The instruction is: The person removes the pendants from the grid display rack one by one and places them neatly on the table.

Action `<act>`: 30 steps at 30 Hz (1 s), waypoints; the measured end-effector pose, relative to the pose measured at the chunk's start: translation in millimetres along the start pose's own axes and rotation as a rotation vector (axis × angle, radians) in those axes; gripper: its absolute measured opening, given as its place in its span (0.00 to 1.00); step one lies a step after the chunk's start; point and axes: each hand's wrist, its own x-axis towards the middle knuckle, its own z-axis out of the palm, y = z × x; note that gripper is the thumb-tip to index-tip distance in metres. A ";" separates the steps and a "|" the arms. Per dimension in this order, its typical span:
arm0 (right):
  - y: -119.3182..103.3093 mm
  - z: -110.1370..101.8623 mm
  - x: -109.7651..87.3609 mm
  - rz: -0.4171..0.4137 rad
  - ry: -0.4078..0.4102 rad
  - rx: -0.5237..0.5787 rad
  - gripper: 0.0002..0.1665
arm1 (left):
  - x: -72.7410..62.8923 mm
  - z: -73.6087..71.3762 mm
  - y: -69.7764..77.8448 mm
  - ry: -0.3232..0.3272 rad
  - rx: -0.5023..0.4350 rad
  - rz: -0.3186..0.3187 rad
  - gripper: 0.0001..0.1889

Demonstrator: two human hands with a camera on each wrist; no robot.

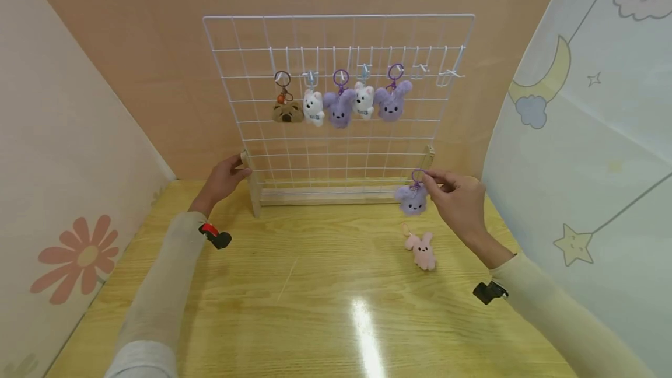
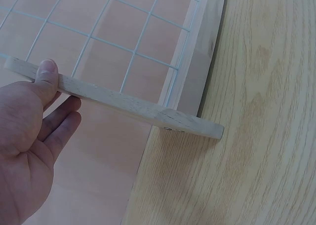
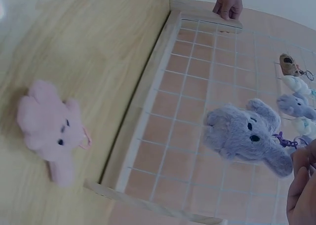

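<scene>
My right hand (image 1: pixel 462 204) pinches the purple ring of a purple plush bunny keychain (image 1: pixel 412 200). The bunny hangs in front of the lower right part of the white wire grid rack (image 1: pixel 338 16); in the right wrist view the plush (image 3: pixel 242 132) dangles with its face showing. With thumb above and fingers beneath, my left hand (image 2: pixel 29 131) holds the wooden side post (image 2: pixel 123 100) of the rack's stand. A pink plush bunny keychain (image 1: pixel 423 252) lies on the table below the held one.
Along the rack's hooks hang a brown plush keychain (image 1: pixel 287 112), two white plush bears (image 1: pixel 314 108) and two purple bunnies (image 1: pixel 340 109). Two bare hooks (image 1: pixel 449 76) stick out at the right. Patterned walls (image 1: pixel 588 150) flank the wooden table (image 1: pixel 294 308).
</scene>
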 end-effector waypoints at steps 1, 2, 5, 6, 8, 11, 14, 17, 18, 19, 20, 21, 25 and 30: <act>1.1 0.9 -3.1 0.005 -0.009 0.000 0.10 | 0.2 -0.1 -0.1 0.000 0.000 0.001 0.29; 2.3 1.8 -6.1 0.011 -0.018 0.000 0.10 | 0.4 -0.3 -0.3 0.000 -0.001 0.001 0.29; 5.4 4.3 -14.5 0.021 -0.038 0.002 0.10 | 0.6 -0.6 -0.7 -0.001 -0.005 -0.001 0.29; 6.5 5.2 -17.2 0.024 -0.043 0.005 0.10 | 0.7 -0.5 -1.0 -0.001 -0.008 -0.002 0.30; 8.4 7.0 -22.2 0.029 -0.047 0.008 0.10 | 1.1 0.0 -1.3 -0.002 -0.011 0.001 0.30; 11.0 9.6 -29.6 0.046 -0.062 0.016 0.10 | 1.7 0.5 -1.9 -0.001 -0.014 0.007 0.30; 12.4 11.6 -37.6 0.061 -0.079 0.026 0.10 | 2.0 0.9 -2.3 0.001 -0.020 0.006 0.30; 13.7 13.1 -46.0 0.074 -0.091 0.041 0.10 | 2.3 1.6 -1.9 -0.001 -0.022 0.008 0.30; 13.9 13.4 -48.9 0.076 -0.092 0.040 0.10 | 2.3 1.8 -1.8 -0.001 -0.020 0.009 0.30; 13.9 13.6 -51.7 0.078 -0.094 0.041 0.10 | 2.5 1.8 -1.9 0.000 -0.020 0.010 0.30; 13.9 13.7 -54.4 0.084 -0.098 0.046 0.10 | 2.4 1.8 -1.8 -0.001 -0.020 0.011 0.30; 14.1 14.0 -56.8 0.088 -0.101 0.047 0.10 | 2.4 1.7 -1.9 0.000 -0.018 0.013 0.30; 13.5 14.3 -67.0 0.110 -0.122 0.052 0.10 | 1.7 1.0 -2.3 0.001 -0.010 0.013 0.30; 12.5 14.0 -80.0 0.153 -0.156 0.074 0.09 | 0.9 0.7 -1.6 -0.002 0.000 0.009 0.31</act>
